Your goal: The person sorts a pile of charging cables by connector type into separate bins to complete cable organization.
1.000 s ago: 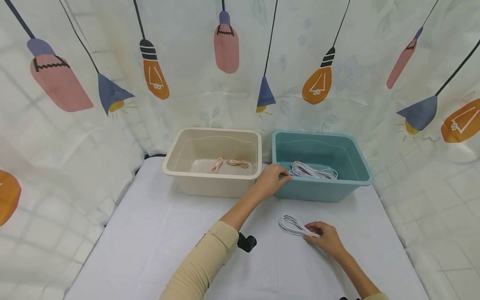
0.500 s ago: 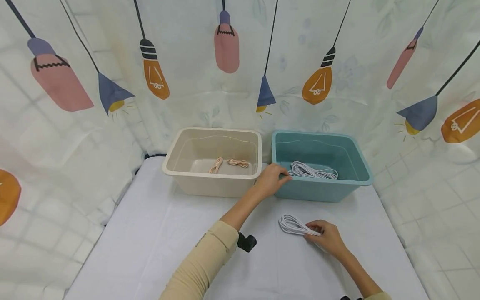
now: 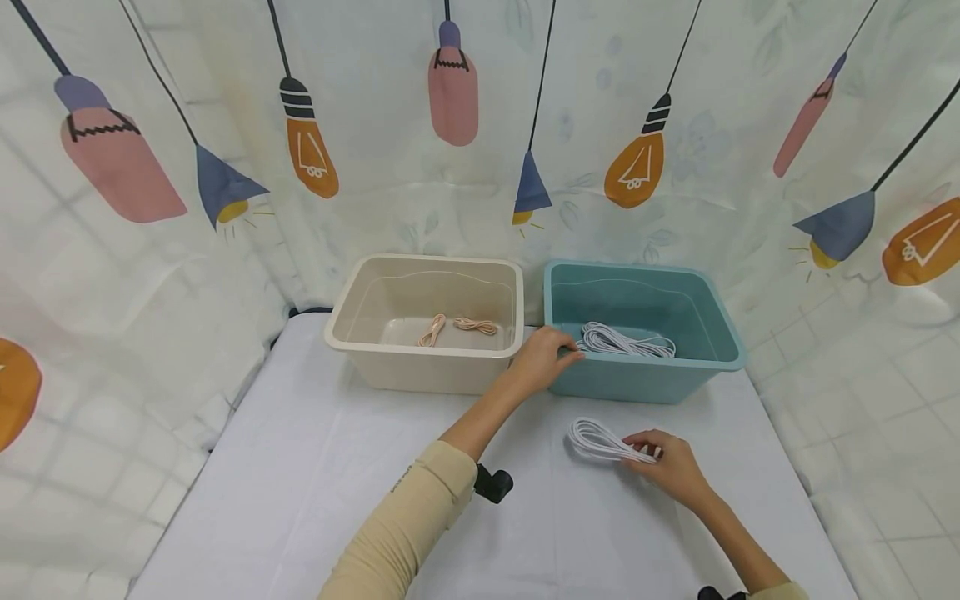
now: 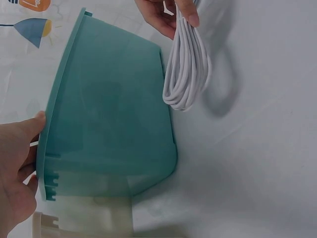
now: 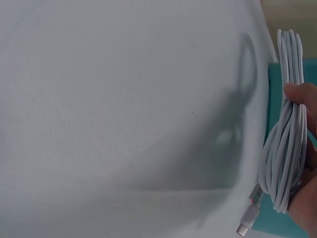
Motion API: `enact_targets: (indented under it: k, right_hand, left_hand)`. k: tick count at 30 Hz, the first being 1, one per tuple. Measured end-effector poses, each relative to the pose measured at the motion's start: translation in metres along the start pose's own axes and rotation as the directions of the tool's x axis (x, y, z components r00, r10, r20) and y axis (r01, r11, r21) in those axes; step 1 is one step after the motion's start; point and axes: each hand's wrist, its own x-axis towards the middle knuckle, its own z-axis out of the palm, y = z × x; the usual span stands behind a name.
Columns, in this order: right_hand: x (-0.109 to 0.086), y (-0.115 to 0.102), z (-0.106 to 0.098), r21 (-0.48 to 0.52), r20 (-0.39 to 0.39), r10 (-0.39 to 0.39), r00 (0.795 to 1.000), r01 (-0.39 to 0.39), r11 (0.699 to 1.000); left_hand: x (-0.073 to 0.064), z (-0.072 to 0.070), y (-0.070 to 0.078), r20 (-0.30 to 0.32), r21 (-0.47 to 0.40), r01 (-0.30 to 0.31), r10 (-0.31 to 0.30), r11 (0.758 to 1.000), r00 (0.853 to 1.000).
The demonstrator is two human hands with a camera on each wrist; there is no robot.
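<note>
In the head view my right hand [image 3: 667, 467] pinches a coiled white charging cable [image 3: 600, 439] between thumb and fingers, in front of the teal bin [image 3: 622, 383]. The cable hangs above the table, its shadow falling apart from it in the left wrist view. A white plug [image 5: 247, 218] with a metal tip dangles from the coil in the right wrist view. My left hand [image 3: 540, 360] grips the rim at the bin's front left corner; part of its fingers is hidden behind the rim [image 4: 15, 173]. Another bundle of white cable [image 3: 618, 342] lies inside the teal bin.
A beige bin [image 3: 420, 371] stands just left of the teal one, with two small peach-coloured cord bundles [image 3: 476, 326] inside. Both bins sit at the back of a table with a white cloth [image 3: 360, 467], against a curtain [image 3: 480, 200] printed with lamps.
My right hand has lifted the coiled cable off the cloth and moved it slightly forward and to the right. My left hand and both bins have stayed put.
</note>
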Motion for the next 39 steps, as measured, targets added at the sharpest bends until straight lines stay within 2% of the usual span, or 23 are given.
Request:
enact_targets:
  k: [11,21,39]
  right_hand:
    - [0.002,-0.008,-0.018,-0.022,-0.024,-0.067,0.997,0.067,0.998]
    - [0.008,-0.014,-0.035,-0.033,-0.017,-0.066,0.998,0.066,0.997]
    - [0.018,-0.031,-0.069,-0.054,-0.021,-0.138,0.99,0.137,0.989]
  left_hand:
    - [0.002,0.001,-0.002,-0.002,0.011,0.0,0.0,1.0,1.0]
    - [0.001,0.0,0.0,0.006,0.002,0.002,-0.002,1.0,1.0]
    - [0.001,-0.001,0.0,0.012,-0.01,0.007,-0.007,1.0,1.0]
